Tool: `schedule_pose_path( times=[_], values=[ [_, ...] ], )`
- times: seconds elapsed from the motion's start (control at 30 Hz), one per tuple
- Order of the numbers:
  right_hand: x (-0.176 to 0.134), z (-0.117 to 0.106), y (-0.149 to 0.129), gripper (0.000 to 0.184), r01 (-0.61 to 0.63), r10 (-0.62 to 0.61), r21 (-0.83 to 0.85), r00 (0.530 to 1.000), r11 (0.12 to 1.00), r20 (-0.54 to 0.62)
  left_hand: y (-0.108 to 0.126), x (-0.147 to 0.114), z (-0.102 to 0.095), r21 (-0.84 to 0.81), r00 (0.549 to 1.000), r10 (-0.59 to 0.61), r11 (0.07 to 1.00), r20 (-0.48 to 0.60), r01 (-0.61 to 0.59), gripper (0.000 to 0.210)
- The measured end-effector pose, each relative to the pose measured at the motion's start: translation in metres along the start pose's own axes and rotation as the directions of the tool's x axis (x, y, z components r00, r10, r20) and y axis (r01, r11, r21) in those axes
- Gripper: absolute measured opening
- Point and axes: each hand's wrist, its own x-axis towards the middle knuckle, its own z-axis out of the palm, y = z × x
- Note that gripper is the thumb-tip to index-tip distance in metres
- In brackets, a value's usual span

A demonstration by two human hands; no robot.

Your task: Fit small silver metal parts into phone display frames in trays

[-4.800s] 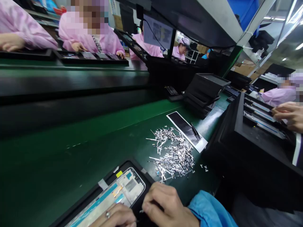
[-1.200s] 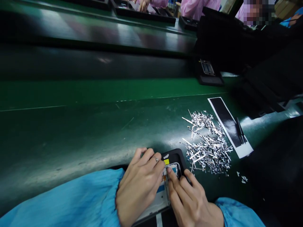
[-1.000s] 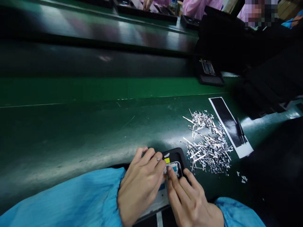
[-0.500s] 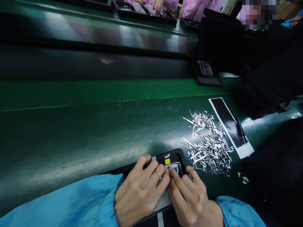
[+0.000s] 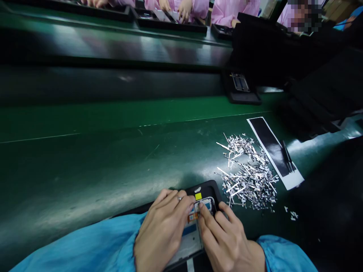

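A phone frame [image 5: 189, 237], with silver metal, blue patches and an orange flex strip, lies in a black tray [image 5: 211, 186] at the bottom centre. My left hand [image 5: 163, 232], a ring on one finger, lies over the frame's left side with its fingers bent together and their tips at its upper part. From the right, my right hand [image 5: 224, 236] grips the frame's edge, its index fingertip pressing near the top opening. The fingertips partly hide whatever small part is under them. A yellow square sticker [image 5: 198, 196] shows on the tray just above the frame.
Right of the tray lies a pile of small silver strips [image 5: 251, 181]. Beyond it are a black sheet with white border [image 5: 269, 145] and dark tweezers [image 5: 288, 156] on it. Another tray [image 5: 241, 90] with a phone frame stands farther back. Co-workers' hands [image 5: 184, 9] work across the bench.
My left hand's fingers have drawn back and straightened a little, uncovering the orange flex strip and more of the frame. My right hand stays at the frame's top. The view has shifted slightly.
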Motion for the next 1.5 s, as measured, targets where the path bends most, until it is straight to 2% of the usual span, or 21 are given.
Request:
schedule_pose_path(
  times=[0.07,0.2,0.3,0.4,0.5,0.63,0.7,0.77,0.97,1.13,1.37,1.43,1.5],
  values=[
    [-0.001,-0.001,0.000,0.033,-0.003,0.003,0.000,1.000,1.000,0.007,-0.001,-0.001,0.001,0.017,0.999,0.038,0.999,0.009,-0.038,0.031],
    [-0.002,-0.001,-0.001,0.032,-0.024,0.024,0.026,1.000,0.999,0.010,-0.004,-0.006,0.005,0.133,0.983,0.174,0.977,-0.050,-0.166,0.035],
    [-0.001,-0.001,0.000,0.033,-0.027,0.027,0.030,1.000,0.999,-0.002,-0.004,-0.009,0.006,0.196,0.962,0.271,0.946,-0.031,-0.260,0.037],
    [0.001,-0.001,0.000,0.033,-0.018,0.018,0.018,1.000,1.000,-0.010,-0.004,-0.009,0.006,0.205,0.955,0.293,0.939,-0.054,-0.276,0.036],
    [0.002,-0.002,0.000,0.034,-0.013,0.013,0.008,1.000,1.000,-0.002,-0.003,-0.010,0.007,0.156,0.976,0.212,0.967,-0.046,-0.203,0.031],
    [0.003,-0.003,-0.001,0.034,-0.015,0.015,-0.017,1.000,1.000,0.006,-0.004,-0.014,0.013,0.028,0.999,-0.015,0.999,-0.038,0.016,0.028],
    [0.003,-0.003,-0.001,0.033,-0.014,0.014,-0.025,1.000,1.000,0.001,-0.004,-0.015,0.014,-0.010,0.997,-0.076,0.997,-0.029,0.076,0.027],
    [0.002,-0.002,-0.001,0.033,-0.011,0.011,-0.014,1.000,1.000,-0.003,-0.004,-0.016,0.014,-0.034,0.997,-0.075,0.997,0.001,0.075,0.027],
    [0.001,-0.002,0.001,0.035,-0.012,0.011,0.015,0.999,1.000,0.038,-0.006,-0.012,0.011,-0.074,0.996,-0.087,0.994,-0.016,0.085,0.031],
    [0.004,-0.005,0.001,0.036,0.012,-0.010,-0.045,0.998,0.999,0.056,-0.009,-0.010,0.010,-0.069,0.992,-0.112,0.991,0.051,0.115,0.030],
    [0.004,-0.006,-0.001,0.036,0.003,0.002,-0.071,0.997,0.997,0.074,-0.014,-0.010,-0.001,-0.127,0.996,-0.048,0.990,0.074,0.057,0.028],
    [0.003,-0.005,-0.001,0.035,0.007,-0.002,-0.063,0.997,0.998,0.076,-0.015,-0.007,-0.005,-0.065,0.991,-0.058,0.996,0.118,0.066,0.028],
    [0.003,-0.005,-0.001,0.035,0.002,0.002,-0.057,0.997,0.998,0.074,-0.017,-0.001,-0.009,-0.003,0.973,-0.095,0.995,0.209,0.098,0.023]
  ],
)
